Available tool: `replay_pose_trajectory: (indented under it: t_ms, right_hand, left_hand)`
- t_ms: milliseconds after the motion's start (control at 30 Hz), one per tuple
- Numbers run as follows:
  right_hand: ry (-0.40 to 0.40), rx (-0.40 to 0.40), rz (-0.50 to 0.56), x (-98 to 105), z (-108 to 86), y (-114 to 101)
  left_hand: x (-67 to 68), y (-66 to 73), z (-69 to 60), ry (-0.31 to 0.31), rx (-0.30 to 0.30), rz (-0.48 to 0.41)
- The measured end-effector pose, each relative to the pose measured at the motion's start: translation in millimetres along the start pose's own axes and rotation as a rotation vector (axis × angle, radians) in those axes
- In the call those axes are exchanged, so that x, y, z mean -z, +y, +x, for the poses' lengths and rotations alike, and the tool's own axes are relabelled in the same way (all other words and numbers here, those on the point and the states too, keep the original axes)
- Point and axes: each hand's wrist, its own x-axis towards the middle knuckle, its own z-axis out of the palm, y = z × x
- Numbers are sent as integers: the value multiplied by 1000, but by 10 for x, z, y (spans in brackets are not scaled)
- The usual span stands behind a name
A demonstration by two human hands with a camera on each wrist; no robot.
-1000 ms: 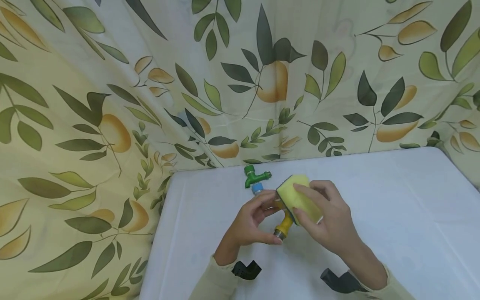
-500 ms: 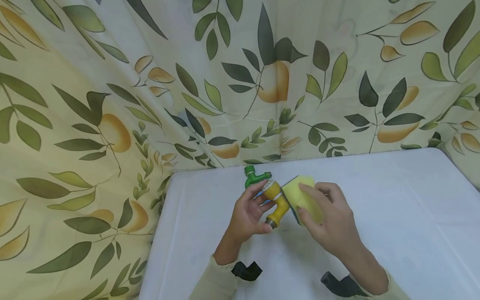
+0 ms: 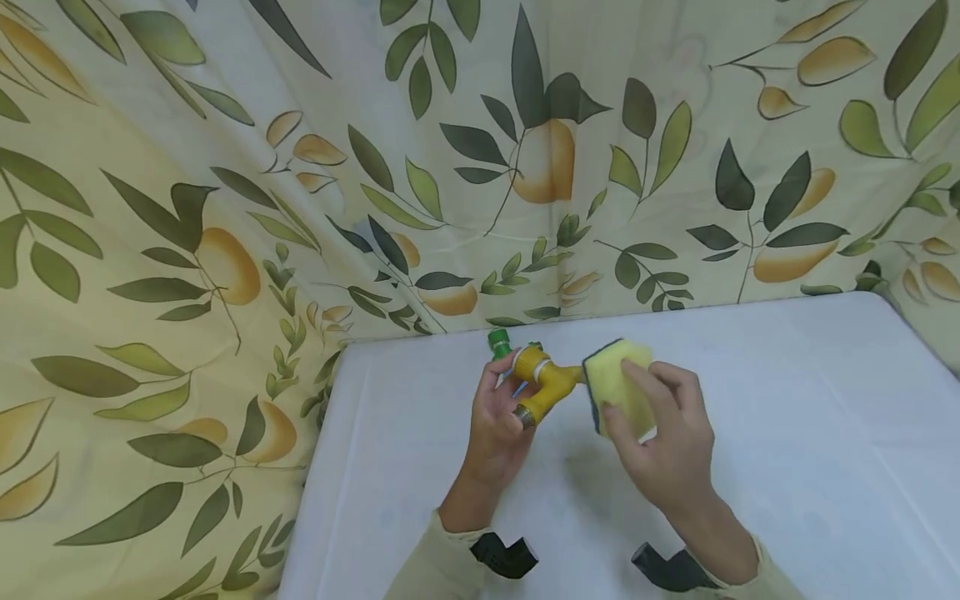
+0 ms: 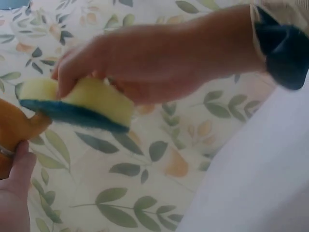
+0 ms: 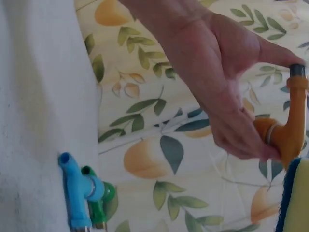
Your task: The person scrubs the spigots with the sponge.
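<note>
My left hand (image 3: 495, 429) grips a yellow plastic tap (image 3: 551, 385) above the table, thumb at its dark threaded end and fingers at the wide knob end. In my right hand (image 3: 671, 442) is a yellow sponge (image 3: 626, 379) with a dark green-blue scouring side, pinched between thumb and fingers. That scouring side faces the tap and meets the tip of its spout. The left wrist view shows the sponge (image 4: 82, 106) against the orange-looking spout (image 4: 38, 124). In the right wrist view the left thumb presses the tap's (image 5: 294, 111) threaded end.
A green tap (image 3: 498, 343) lies at the table's back edge, partly behind the left hand. Beside it is a blue tap (image 5: 79, 188), mostly hidden in the head view. The white table (image 3: 810, 433) meets a leaf-patterned curtain (image 3: 637, 167) at the back.
The left hand has turned the yellow tap so its spout points right toward the sponge. The sponge has shifted right and slightly up, from the tap's body to its spout tip.
</note>
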Motion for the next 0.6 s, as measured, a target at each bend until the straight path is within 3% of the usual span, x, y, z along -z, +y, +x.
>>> replay_pose_trajectory:
  t_ms: [100, 200, 367, 433, 467, 600]
  right_hand:
    - [-24, -75, 66, -21, -27, -77]
    - [-60, -86, 190, -46, -97, -178]
    - [-69, -119, 598, -96, -160, -270]
    - [-77, -89, 721, -118, -178, -278]
    - [-79, -62, 722, -129, -185, -276]
    - [-27, 13, 494, -148, -175, -239]
  left_hand:
    - [-43, -32, 12, 30, -20, 39]
    - [-81, -55, 11, 50, -41, 94]
    - [-123, -65, 3, 64, -55, 142]
    - [-130, -68, 3, 65, -56, 142]
    - [-132, -69, 4, 66, -56, 143]
    - [-144, -74, -2, 63, -65, 139]
